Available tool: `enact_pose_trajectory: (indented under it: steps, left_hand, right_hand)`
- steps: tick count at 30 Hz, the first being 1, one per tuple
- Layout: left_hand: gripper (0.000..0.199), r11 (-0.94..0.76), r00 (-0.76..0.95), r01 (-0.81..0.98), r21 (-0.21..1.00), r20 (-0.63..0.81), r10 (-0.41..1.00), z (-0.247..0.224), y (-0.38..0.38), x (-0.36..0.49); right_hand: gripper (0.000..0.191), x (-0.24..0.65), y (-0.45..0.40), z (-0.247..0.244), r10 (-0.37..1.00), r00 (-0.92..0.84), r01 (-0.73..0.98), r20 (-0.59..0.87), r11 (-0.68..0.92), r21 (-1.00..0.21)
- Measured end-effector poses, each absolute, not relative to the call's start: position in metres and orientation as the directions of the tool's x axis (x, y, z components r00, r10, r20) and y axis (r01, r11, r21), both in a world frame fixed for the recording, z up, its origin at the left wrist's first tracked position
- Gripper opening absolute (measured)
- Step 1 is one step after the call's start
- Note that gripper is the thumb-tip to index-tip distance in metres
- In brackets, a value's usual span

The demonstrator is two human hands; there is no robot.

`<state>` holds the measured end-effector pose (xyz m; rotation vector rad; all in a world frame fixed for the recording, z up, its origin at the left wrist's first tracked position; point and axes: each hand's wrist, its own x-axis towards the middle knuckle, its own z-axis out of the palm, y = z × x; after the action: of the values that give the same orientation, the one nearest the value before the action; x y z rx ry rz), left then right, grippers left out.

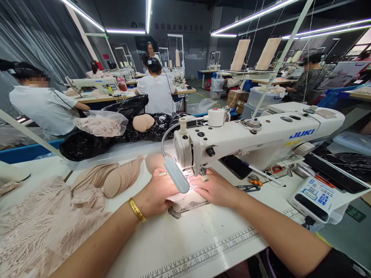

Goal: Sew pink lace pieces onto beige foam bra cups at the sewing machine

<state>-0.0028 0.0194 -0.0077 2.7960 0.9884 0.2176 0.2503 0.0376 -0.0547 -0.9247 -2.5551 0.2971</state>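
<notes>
Here at the needle end of the sewing machine, the right hand lies flat, fingers stretched and unclenched, beside a pale fabric piece sitting right under that end. Across the piece comes the left hand, thumb at its edge; the machine's lamp hides the other fingertips, so pinching or merely pressing, I can't tell! Left of the machine, fanned beige cups and rumpled lace; beneath its arm, a black phone.
</notes>
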Motion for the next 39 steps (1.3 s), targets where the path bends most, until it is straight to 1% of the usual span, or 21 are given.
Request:
enact_pose_trajectory:
  steps: [6,9,14,18,20,23,25,27,33,39]
  left_hand:
    - [0.033,-0.788,0.781,0.585,0.192,0.128,0.611,-0.010,0.022,-0.002]
    - [0.028,-0.790,0.778,0.588,0.176,0.145,0.611,-0.012,0.023,-0.003]
    - [0.027,-0.779,0.771,0.613,0.133,0.114,0.626,-0.015,0.024,-0.004]
    - [0.027,-0.770,0.764,0.625,0.128,0.104,0.637,-0.017,0.025,-0.005]
    - [0.028,-0.766,0.759,0.627,0.139,0.110,0.641,-0.017,0.024,-0.004]
    - [0.029,-0.757,0.749,0.635,0.154,0.115,0.652,-0.016,0.024,-0.004]
    - [0.028,-0.756,0.748,0.636,0.156,0.115,0.654,-0.015,0.023,-0.003]
    - [0.027,-0.760,0.752,0.631,0.155,0.116,0.649,-0.014,0.022,-0.002]
    - [0.023,-0.767,0.753,0.621,0.162,0.149,0.641,-0.016,0.020,-0.001]
    - [0.023,-0.754,0.745,0.636,0.163,0.124,0.655,-0.016,0.018,0.000]
  right_hand:
    - [0.021,0.250,0.038,-0.057,0.653,-0.696,0.566,0.299,0.755,-0.332]
    - [0.021,0.252,0.038,-0.057,0.643,-0.703,0.554,0.305,0.763,-0.333]
    - [0.026,0.257,0.036,-0.054,0.623,-0.699,0.531,0.352,0.781,-0.328]
    - [0.026,0.259,0.033,-0.051,0.631,-0.655,0.543,0.415,0.776,-0.321]
    - [0.020,0.259,0.032,-0.051,0.658,-0.610,0.555,0.441,0.752,-0.355]
    - [0.011,0.256,0.031,-0.048,0.715,-0.561,0.566,0.416,0.699,-0.438]
    - [0.011,0.255,0.030,-0.045,0.738,-0.553,0.562,0.387,0.673,-0.481]
    - [0.011,0.254,0.029,-0.042,0.743,-0.553,0.556,0.376,0.666,-0.498]
    - [0.013,0.254,0.029,-0.041,0.738,-0.550,0.562,0.391,0.673,-0.481]
    - [0.010,0.256,0.032,-0.048,0.699,-0.557,0.546,0.449,0.715,-0.437]
